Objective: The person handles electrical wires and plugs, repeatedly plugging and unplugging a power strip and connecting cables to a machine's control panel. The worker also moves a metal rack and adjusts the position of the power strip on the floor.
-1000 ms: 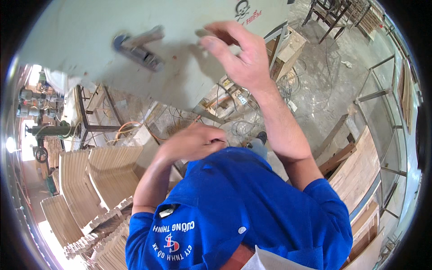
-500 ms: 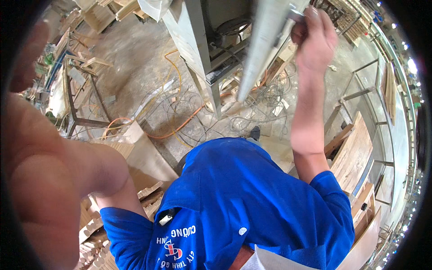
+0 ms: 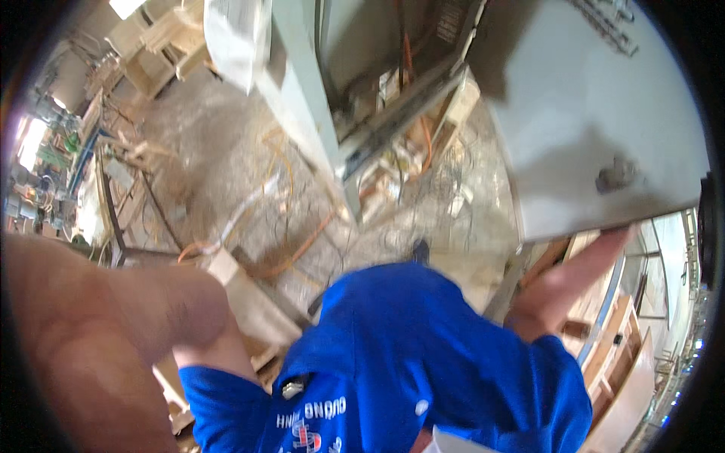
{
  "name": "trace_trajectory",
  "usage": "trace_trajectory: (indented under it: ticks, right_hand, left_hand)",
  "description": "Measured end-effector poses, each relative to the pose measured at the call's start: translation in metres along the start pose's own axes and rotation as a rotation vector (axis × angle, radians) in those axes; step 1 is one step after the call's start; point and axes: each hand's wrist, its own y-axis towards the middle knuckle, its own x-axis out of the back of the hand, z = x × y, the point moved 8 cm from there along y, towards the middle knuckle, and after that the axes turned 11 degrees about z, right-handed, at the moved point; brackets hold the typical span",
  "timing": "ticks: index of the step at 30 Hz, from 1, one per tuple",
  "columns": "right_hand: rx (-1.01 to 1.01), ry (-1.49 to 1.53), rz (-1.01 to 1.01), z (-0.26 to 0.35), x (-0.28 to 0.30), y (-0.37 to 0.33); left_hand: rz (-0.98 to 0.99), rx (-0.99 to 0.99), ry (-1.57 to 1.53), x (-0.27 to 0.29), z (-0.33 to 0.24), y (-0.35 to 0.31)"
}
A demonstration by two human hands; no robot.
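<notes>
A grey metal cabinet door (image 3: 604,113) stands swung wide at the right, its inner face toward me and a latch (image 3: 618,175) near its lower edge. My right forearm (image 3: 563,291) reaches up behind this lower edge; the door hides the hand's fingers. My left arm (image 3: 98,325) is bent up very close at the left, large and blurred, and its fingers do not show. Ahead in the middle is the opened metal cabinet (image 3: 366,45), with dark cables and a sloping dark lower rail (image 3: 404,113) inside.
Cables and an orange hose (image 3: 302,245) lie on the dusty concrete floor (image 3: 204,143). A metal-framed table (image 3: 113,219) is at the left, and a pale wooden box (image 3: 245,291) near my left elbow. Wooden panels (image 3: 612,362) stand at the right.
The door has swung from edge-on to wide at the right. My right hand has moved right and down with it, behind the door. My left fingers have left the view.
</notes>
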Motion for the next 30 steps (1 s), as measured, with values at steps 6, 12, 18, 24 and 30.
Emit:
trace_trajectory:
  ticks: [6, 12, 18, 24, 30]
  right_hand:
    - [0.103, -0.29, -0.242, 0.035, 0.091, -0.003]
    - [0.94, 0.22, -0.041, 0.118, 0.041, -0.05]
    - [-0.095, -0.206, 1.314, -0.051, -0.268, -0.196]
    - [-0.055, -0.775, 1.899, -0.186, -0.353, -0.342]
    - [-0.05, -0.773, 1.804, -0.174, -0.379, -0.351]
  left_hand:
    - [-0.026, 0.005, 0.008, -0.031, 0.007, -0.007]
    - [-0.043, 0.106, 0.049, -0.042, 0.012, -0.003]
    - [-0.184, 0.398, 0.135, -0.035, 0.021, -0.047]
    - [-0.204, 1.25, -0.245, -0.109, 0.015, -0.184]
    - [-0.093, 1.674, -0.393, -0.147, -0.03, -0.256]
